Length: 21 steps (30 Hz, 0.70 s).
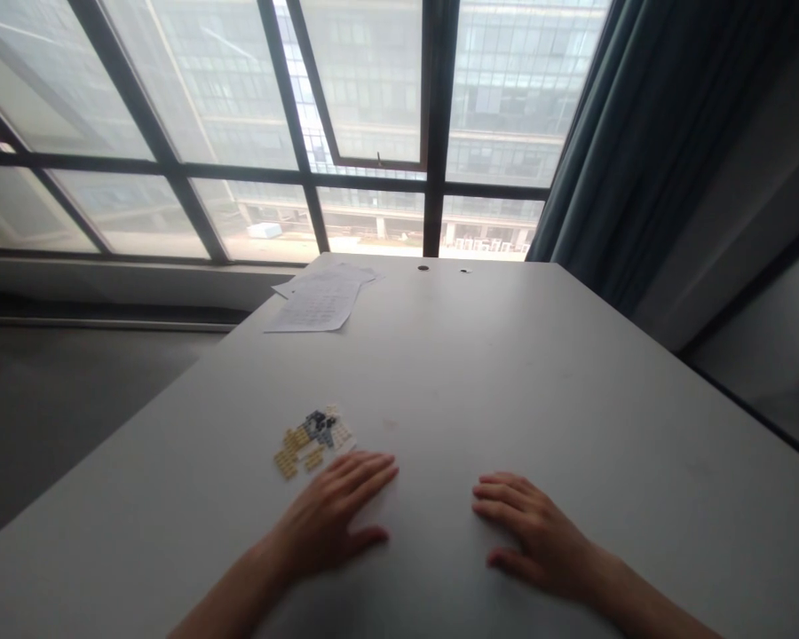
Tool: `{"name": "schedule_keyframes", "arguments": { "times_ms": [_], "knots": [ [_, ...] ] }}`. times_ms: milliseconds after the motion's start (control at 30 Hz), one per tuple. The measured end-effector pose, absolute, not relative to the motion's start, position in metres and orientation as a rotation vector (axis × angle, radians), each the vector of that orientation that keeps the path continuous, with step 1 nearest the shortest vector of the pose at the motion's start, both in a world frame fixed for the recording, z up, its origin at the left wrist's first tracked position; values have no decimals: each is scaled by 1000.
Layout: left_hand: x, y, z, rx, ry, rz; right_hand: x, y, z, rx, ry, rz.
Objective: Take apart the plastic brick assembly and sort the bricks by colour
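Note:
My left hand (339, 506) rests palm down on the white table (479, 364), fingers stretched out and thumb apart, holding nothing. Just beyond its knuckles lies a loose cluster of small building bricks (297, 438) in tan, grey, black and white. A single pale piece (391, 423), too small to make out well, sits to the right of the cluster. My right hand (533, 532) lies flat on the table further right, its fingers extended and its thumb spread, with nothing in it. A gap of bare tabletop separates the two hands.
Several printed paper sheets (323, 300) overlap near the table's far left edge. Two small round spots, one a dark hole (423, 268), mark the far end. Behind the table stand framed windows (373, 89), with a blue-grey curtain (613, 151) on the right.

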<state>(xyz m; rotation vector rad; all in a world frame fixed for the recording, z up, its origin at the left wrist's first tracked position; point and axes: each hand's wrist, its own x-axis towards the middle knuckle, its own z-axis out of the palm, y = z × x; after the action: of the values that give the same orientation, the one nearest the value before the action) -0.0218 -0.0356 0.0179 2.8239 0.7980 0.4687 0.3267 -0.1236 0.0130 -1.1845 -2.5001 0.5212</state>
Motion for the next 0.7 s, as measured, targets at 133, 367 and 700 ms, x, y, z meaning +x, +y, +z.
{"name": "schedule_keyframes", "arguments": {
  "times_ms": [133, 367, 700],
  "knots": [
    [-92, 13, 3, 2760, 1403, 773, 323, -120, 0, -1240, -2312, 544],
    [-74, 47, -4, 2724, 1332, 239, 273, -83, 3, -1430, -2469, 463],
    [91, 41, 5, 2688, 898, 409, 266, -22, -5, -1670, -2365, 283]
  ]
}}
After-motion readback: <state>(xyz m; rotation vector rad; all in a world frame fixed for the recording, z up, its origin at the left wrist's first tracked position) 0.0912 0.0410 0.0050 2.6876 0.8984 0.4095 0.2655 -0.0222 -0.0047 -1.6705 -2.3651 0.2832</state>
